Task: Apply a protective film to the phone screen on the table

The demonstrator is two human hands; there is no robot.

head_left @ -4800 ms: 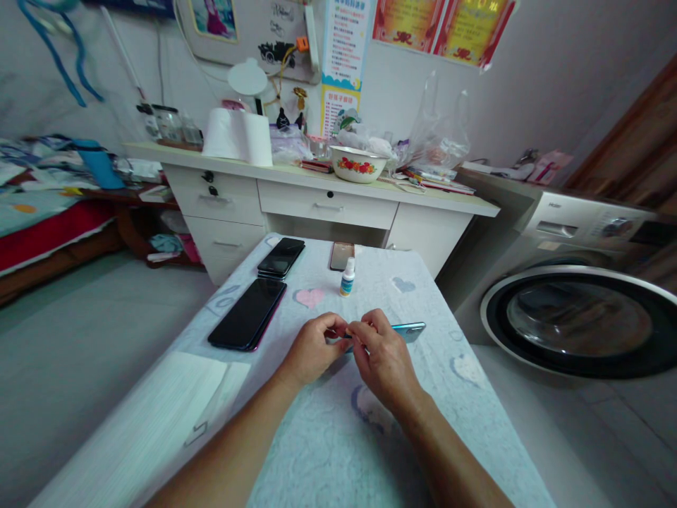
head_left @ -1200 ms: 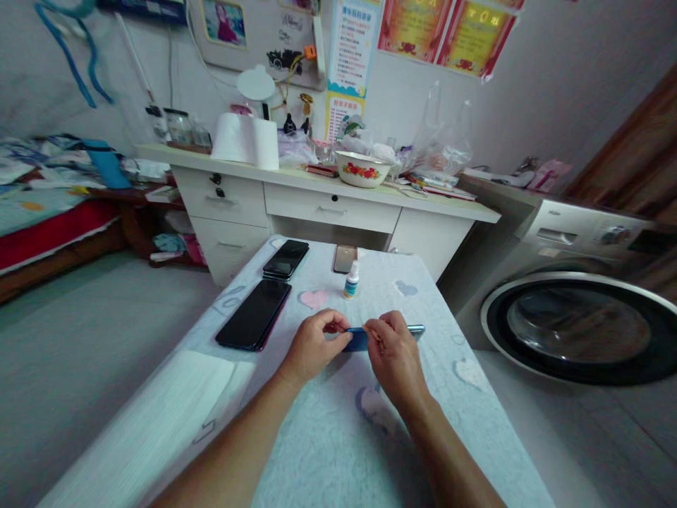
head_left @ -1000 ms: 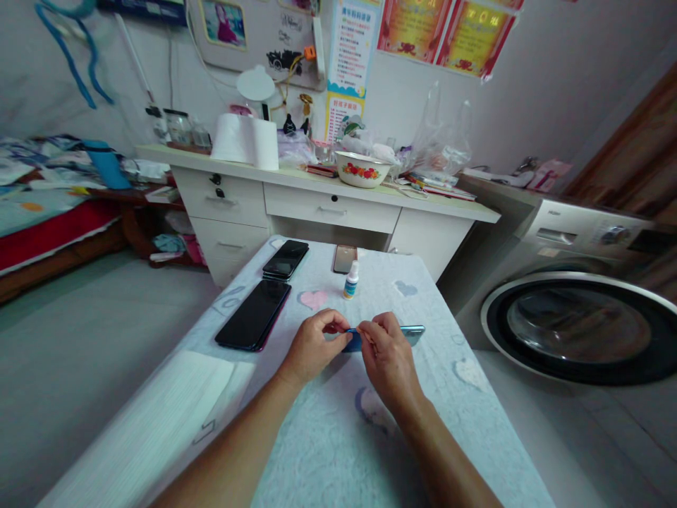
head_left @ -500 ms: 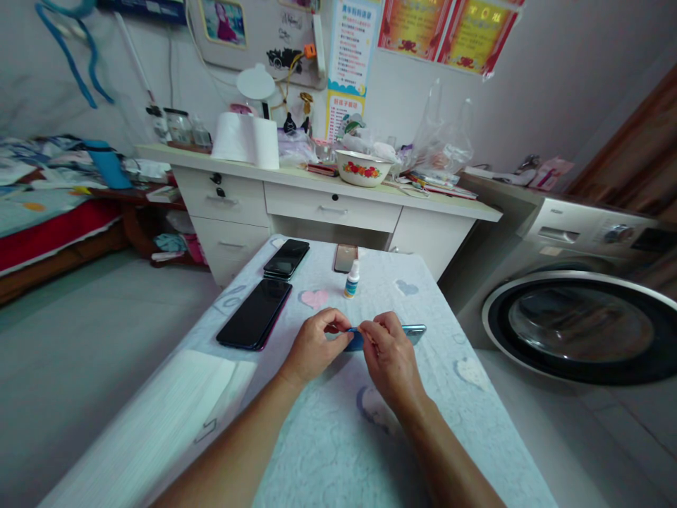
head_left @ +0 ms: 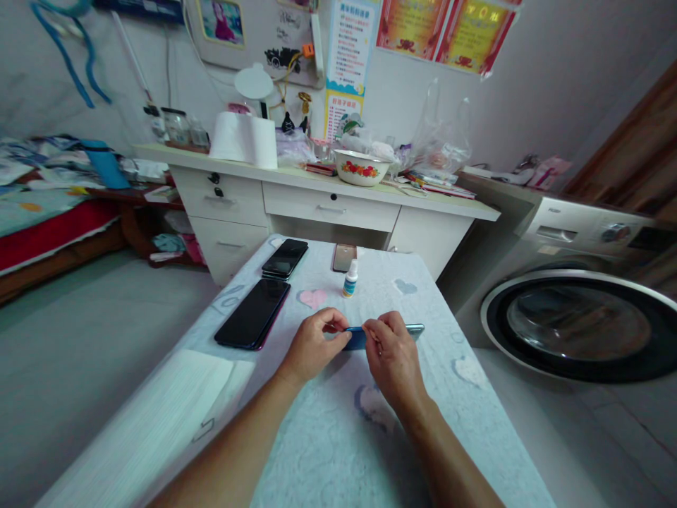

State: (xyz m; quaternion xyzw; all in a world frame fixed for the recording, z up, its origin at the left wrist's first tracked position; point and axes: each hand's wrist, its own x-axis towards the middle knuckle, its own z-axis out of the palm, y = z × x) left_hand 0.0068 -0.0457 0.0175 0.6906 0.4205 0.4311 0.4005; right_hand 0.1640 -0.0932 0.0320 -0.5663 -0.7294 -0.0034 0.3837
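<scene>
A blue smartphone (head_left: 357, 341) is held on its long edge above the patterned tablecloth, tilted so that its blue back faces me. My left hand (head_left: 313, 344) pinches its left end between thumb and fingers. My right hand (head_left: 394, 356) is closed, its fingertips pressed together at the phone's upper edge near the middle. Whatever small thing those fingers hold, if any, is hidden. The phone's right end sticks out beyond my right hand. Just past the hands a small white spray bottle (head_left: 350, 280) with a blue label stands upright.
On the table's left lie a large black phone (head_left: 252, 315) and stacked dark phones (head_left: 285, 258). Another phone (head_left: 345, 257) lies at the far edge, and folded white cloth or paper (head_left: 153, 416) at the near left. Beyond are a white desk (head_left: 333, 197) and a washing machine (head_left: 576, 317).
My right fingertips have slid slightly right along the phone's upper edge. My left hand keeps its pinch on the left end. The whole view has shifted very slightly.
</scene>
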